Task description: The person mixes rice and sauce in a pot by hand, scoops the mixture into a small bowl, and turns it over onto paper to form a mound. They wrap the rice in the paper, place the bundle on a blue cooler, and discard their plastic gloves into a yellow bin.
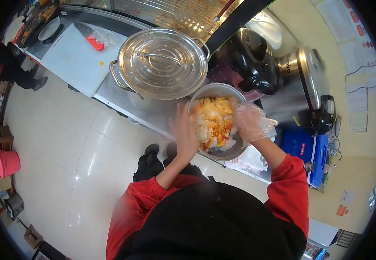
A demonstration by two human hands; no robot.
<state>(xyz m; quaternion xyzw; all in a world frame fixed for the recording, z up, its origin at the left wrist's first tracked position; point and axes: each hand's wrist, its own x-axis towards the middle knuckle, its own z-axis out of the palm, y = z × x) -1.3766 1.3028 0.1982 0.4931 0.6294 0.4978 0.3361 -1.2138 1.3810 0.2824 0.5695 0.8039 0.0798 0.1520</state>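
Observation:
A round metal bowl (pixel 223 154) holds white rice (pixel 203 123) with yellow and orange-red seasoning (pixel 219 130) on top. My left hand (pixel 185 135) is bare, its fingers stretched out along the bowl's left side. At the bowl's right side is my right hand (pixel 249 122), inside a clear plastic glove (pixel 263 126). Its fingertips reach over the rim beside the rice, but glare and the glove blur how the fingers are bent.
A large lidded pot (pixel 162 65) stands just behind the bowl. Left of it, a red-handled knife (pixel 95 43) and a plastic bag lie on a white cutting board (pixel 73 60). Rice cookers (pixel 250 60) and a blue box (pixel 300 149) crowd the right. A person's legs (pixel 21 71) show far left.

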